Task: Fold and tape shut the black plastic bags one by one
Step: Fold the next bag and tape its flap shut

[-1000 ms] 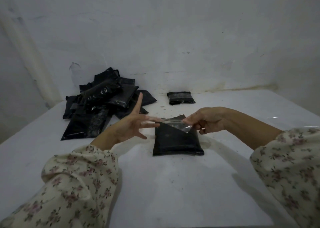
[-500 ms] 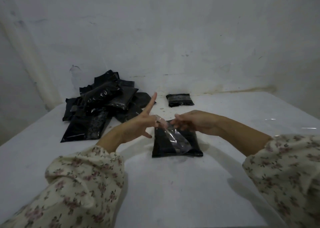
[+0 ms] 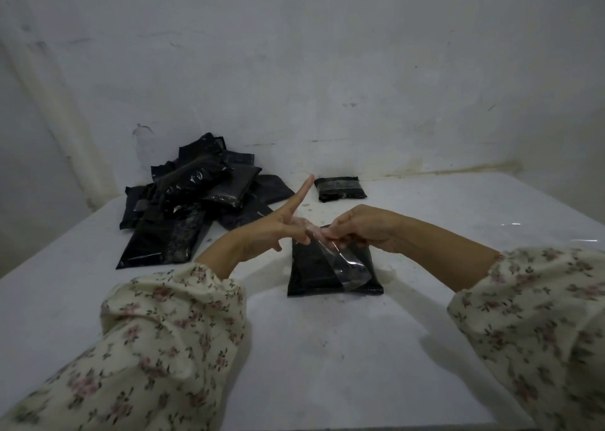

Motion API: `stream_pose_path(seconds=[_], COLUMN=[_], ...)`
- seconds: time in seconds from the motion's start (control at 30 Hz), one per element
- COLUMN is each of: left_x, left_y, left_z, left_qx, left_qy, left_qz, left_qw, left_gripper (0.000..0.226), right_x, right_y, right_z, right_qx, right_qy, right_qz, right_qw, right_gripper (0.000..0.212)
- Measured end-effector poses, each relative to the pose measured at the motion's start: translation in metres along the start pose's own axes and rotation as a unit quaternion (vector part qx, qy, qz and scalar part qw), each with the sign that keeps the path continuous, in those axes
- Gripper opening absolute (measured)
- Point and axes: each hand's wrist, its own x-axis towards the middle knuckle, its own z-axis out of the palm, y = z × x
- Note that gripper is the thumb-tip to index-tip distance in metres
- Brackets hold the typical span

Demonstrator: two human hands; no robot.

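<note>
A folded black plastic bag (image 3: 311, 278) lies flat on the white table (image 3: 327, 365) in front of me. Over it hangs a clear tape strip (image 3: 345, 267), slanting down to the right. My right hand (image 3: 363, 231) pinches the strip's upper end just above the bag's far edge. My left hand (image 3: 275, 231) is beside it with the index finger pointing up and the other fingers straight, their tips touching the tape's upper end. The thumb stays apart from the tape.
A loose pile of black bags (image 3: 196, 201) lies at the back left of the table. One small folded bag with tape across it (image 3: 340, 188) sits alone near the back wall (image 3: 327, 70). Bare table surface spreads at the right and front.
The tape was stretched level between both hands; now its free end hangs down over the bag. My right hand has moved left, close to my left fingertips.
</note>
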Motion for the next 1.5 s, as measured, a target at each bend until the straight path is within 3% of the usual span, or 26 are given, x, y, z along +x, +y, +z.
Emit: stream_pose_path(seconds=[0.13, 0.3, 0.47, 0.6, 0.73, 1.13, 1.27, 1.37, 1.5], left_x=[-0.001, 0.002, 0.007, 0.012, 0.019, 0.025, 0.023, 0.022, 0.019], left_y=[-0.001, -0.016, -0.032, -0.032, -0.029, -0.026, -0.027, -0.027, -0.028], left_z=[-0.003, -0.008, 0.000, 0.016, 0.022, 0.020, 0.019, 0.018, 0.018], left_qx=[-0.031, -0.160, -0.229, -0.247, -0.284, -0.261, -0.226, -0.205, -0.208], left_qy=[0.008, 0.049, 0.146, 0.143, 0.169, 0.161, 0.179, 0.179, 0.169], left_qz=[-0.029, -0.067, -0.103, -0.089, -0.063, -0.050, -0.044, -0.040, -0.038], left_qw=[0.999, 0.984, 0.957, 0.954, 0.942, 0.951, 0.957, 0.961, 0.963], left_gripper=[0.100, 0.107, 0.061, 0.028, 0.020, 0.018, 0.014, 0.014, 0.017], right_x=[-0.003, -0.003, -0.001, 0.001, -0.002, 0.000, 0.001, 0.003, 0.004], right_y=[-0.001, 0.003, 0.008, 0.012, 0.015, 0.022, 0.022, 0.020, 0.019], right_z=[-0.001, 0.001, 0.004, 0.014, 0.021, 0.027, 0.029, 0.028, 0.023], right_qx=[0.025, 0.098, 0.162, 0.175, 0.186, 0.195, 0.183, 0.197, 0.240], right_qy=[0.072, 0.112, 0.133, 0.142, 0.147, 0.155, 0.153, 0.114, 0.075], right_qz=[-0.063, -0.095, -0.107, -0.111, -0.109, -0.102, -0.045, 0.046, 0.116], right_qw=[0.995, 0.984, 0.972, 0.968, 0.965, 0.963, 0.970, 0.973, 0.961], right_gripper=[0.014, 0.008, 0.010, 0.009, 0.009, 0.010, 0.021, 0.036, 0.041])
